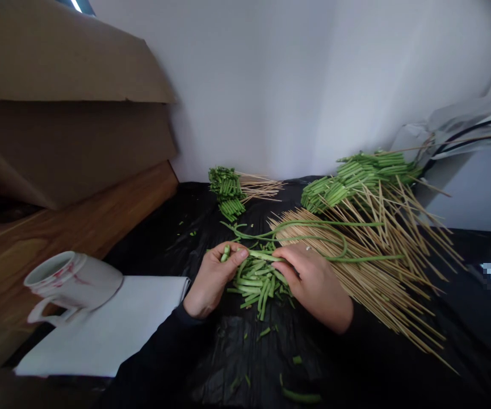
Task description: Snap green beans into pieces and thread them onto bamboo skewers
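Between my two hands a green bean (264, 255) is stretched sideways. My left hand (215, 277) pinches its left end between thumb and fingers, and a short cut piece (225, 253) also shows in those fingers. My right hand (313, 284) pinches the other end. Below the hands lies a heap of short bean pieces (251, 282) on black plastic sheeting (228, 346). Long uncut beans (309, 226) lie just behind, across a spread pile of thin wooden skewers (356, 278) right of my right hand.
Skewered bean pieces are stacked at the back left (227, 190) and back right (356, 179). A white mug (87, 281) stands on a white sheet (143, 324) at left. A cardboard box (79, 142) rises behind it, and a pale wall (249, 85) bounds the back.
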The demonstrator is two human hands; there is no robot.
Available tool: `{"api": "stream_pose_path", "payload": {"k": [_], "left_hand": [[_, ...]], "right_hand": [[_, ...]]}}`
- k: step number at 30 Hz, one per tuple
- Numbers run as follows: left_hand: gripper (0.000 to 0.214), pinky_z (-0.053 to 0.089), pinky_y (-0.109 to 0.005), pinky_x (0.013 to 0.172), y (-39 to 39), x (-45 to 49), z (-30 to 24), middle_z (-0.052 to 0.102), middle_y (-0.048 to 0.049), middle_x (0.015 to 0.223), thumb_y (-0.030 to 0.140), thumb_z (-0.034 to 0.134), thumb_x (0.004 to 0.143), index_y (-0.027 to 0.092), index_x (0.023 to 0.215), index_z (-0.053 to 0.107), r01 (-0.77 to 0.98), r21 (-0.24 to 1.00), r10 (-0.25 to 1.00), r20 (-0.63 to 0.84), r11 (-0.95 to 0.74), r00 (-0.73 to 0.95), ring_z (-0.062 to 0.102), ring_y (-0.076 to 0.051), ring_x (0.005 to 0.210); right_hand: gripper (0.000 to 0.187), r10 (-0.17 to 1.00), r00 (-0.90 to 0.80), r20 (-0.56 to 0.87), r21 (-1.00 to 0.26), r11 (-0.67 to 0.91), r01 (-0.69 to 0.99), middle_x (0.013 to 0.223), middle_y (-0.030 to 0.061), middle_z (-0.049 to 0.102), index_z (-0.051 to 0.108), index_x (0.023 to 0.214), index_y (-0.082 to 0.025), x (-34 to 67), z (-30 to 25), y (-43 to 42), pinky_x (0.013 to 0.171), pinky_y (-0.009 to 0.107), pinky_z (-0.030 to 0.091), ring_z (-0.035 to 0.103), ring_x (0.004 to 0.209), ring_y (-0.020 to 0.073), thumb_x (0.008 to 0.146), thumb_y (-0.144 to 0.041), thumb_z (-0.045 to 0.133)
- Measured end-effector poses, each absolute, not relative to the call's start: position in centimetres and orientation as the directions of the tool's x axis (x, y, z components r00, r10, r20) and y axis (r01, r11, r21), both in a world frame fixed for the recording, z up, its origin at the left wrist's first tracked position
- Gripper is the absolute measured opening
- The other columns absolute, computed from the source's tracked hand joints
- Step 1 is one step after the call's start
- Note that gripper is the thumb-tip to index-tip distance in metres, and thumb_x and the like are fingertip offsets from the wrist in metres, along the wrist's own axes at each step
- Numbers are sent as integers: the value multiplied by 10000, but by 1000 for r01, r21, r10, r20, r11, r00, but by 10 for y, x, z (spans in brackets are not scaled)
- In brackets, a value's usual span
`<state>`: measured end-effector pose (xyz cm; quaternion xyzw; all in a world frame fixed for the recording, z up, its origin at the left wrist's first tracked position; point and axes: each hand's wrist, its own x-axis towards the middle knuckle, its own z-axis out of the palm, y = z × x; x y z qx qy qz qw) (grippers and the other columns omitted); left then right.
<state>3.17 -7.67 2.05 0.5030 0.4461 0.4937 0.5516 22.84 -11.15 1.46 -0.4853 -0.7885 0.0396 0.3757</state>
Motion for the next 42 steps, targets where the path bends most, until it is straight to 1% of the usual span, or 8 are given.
{"api": "stream_pose_path", "payload": {"k": [3,6,10,15,23,30,34,42], "left_hand": [[312,257,-188,462,-76,31,24,471,53,567,276,814,649,156,925,733,-25,995,995,100,-99,24,341,-59,487],[235,339,-205,552,-80,33,27,513,27,576,196,828,613,170,839,770,96,972,977,210,-213,36,422,-100,561],[235,391,-235,683,-87,38,25,610,-27,696,141,841,581,206,799,784,170,934,945,290,-313,149,515,-159,688],[221,395,-249,766,-88,38,17,641,-45,774,147,808,643,245,840,781,278,891,926,304,-360,224,544,-185,760],[105,391,-259,766,-87,37,16,633,-43,758,172,774,698,245,774,768,316,864,913,321,-391,251,538,-187,747],[54,402,-259,703,-87,33,18,634,-28,755,210,732,758,200,811,730,383,735,829,488,-559,274,561,-162,708],[85,417,-248,693,-86,30,17,621,-13,765,227,710,790,181,860,698,448,637,778,544,-627,315,567,-141,712],[92,442,-250,712,-86,30,18,617,-6,770,225,705,796,192,883,705,416,689,805,511,-594,303,582,-133,730]], "right_hand": [[150,738,-302,603,-213,514,831,856,53,650,643,933,-190,231,15,-111,792,371,383,551,869,223,927,-181,494],[161,692,-365,623,-44,497,867,829,56,646,659,965,-194,231,14,-111,790,406,352,533,858,238,912,-168,509],[190,663,-427,615,36,517,855,852,69,645,652,1013,-177,229,14,-113,830,430,344,521,892,246,927,-175,483],[224,641,-483,596,95,541,835,845,72,633,643,1046,-148,227,15,-113,855,448,345,516,904,250,939,-161,447],[224,620,-511,596,120,561,819,846,68,629,638,1033,-140,227,15,-114,870,447,339,518,922,246,944,-153,432],[134,666,-395,633,-57,549,834,808,31,642,636,968,-182,228,11,-111,858,411,328,535,896,221,926,-180,508],[139,642,-367,673,-96,568,817,812,29,658,639,997,-180,229,9,-109,861,398,331,546,893,213,925,-186,520],[154,599,-340,725,-100,580,809,819,34,677,655,975,-166,227,12,-111,854,391,347,566,899,208,927,-163,510]]}}
